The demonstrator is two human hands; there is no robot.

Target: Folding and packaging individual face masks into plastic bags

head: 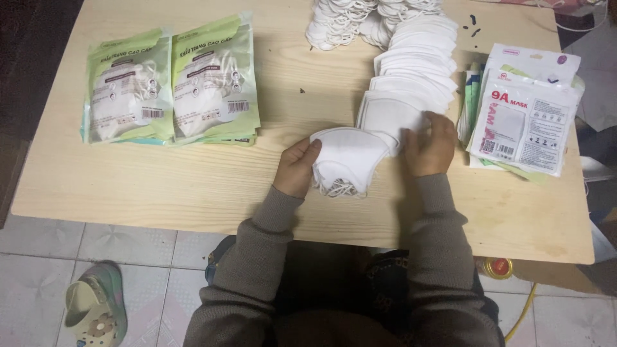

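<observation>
Pale wood worktop (193,180) over grey tiled floor, seen from above

Left hand (297,168) clasping small stack of white face masks (347,157) by its left edge, thumb on top, fingers under. Right hand (429,144) pressed on the stack's right end, where it meets the long overlapping row of white masks (411,71) running away toward the far edge; fingers curled down, grip on anything not readable

Held stack near front-centre of worktop, between both hands. Long axis left to right, curved fold edge toward far side, elastic ear loops (340,188) spilling out toward the body

Likely handling: very light, soft, floppy fabric; layers apt to slide and fan. Best pinched flat across the fold, both ends supported, loops kept clear

Two green-topped sealed packs (170,83) far left. White printed pouches (527,115) at right. Sandal (96,311) on floor
</observation>
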